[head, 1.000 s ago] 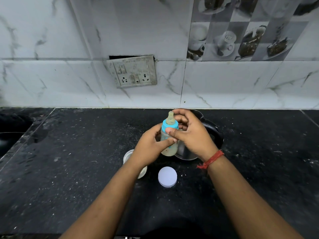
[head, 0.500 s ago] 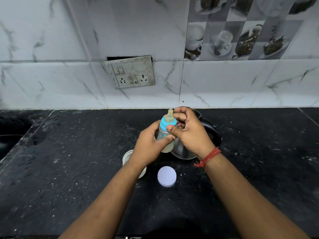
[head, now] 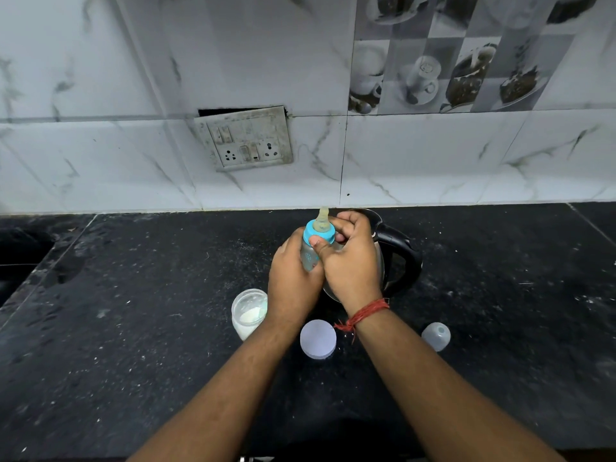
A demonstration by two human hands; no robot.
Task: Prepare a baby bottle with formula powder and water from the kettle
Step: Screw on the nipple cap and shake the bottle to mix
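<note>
I hold a clear baby bottle upright above the black counter, its blue collar and pale teat on top. My left hand wraps the bottle's body. My right hand grips the blue collar with thumb and fingers. Behind my hands stands a steel kettle with a black handle, mostly hidden. An open jar of white formula powder sits just left of my left wrist.
A round white lid lies on the counter between my forearms. A clear bottle cap lies to the right of my right forearm. A socket plate is on the tiled wall. A sink edge is at far left.
Both hands have lifted the bottle a little, away from me. The jar of powder and the clear cap have come into fuller view.
</note>
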